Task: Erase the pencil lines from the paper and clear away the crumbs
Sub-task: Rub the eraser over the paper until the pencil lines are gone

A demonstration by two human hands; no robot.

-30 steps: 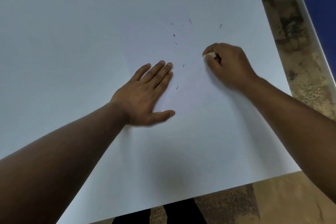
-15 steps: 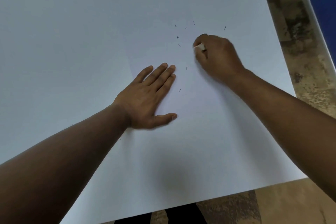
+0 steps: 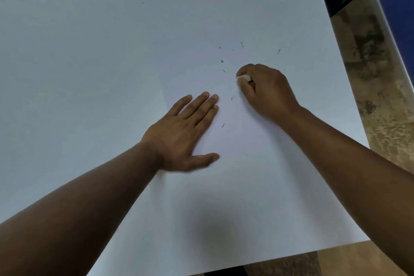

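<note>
Paper (image 3: 235, 141) lies flat on the white desk (image 3: 78, 51), pinned by the flat, straight-fingered left hand (image 3: 183, 134). Right hand (image 3: 266, 92) pinches a white eraser (image 3: 244, 77) against the sheet: erasing looks nearly done. Dark crumbs (image 3: 222, 61) lie scattered beside it; sweeping them off seems next. No writing is legible.

Two bare forearms, no sleeves in view, left hand (image 3: 179, 139) and right hand (image 3: 266, 89) without rings, watch or wristband, short plain nails on the left fingers (image 3: 202, 102) and thumb
</note>
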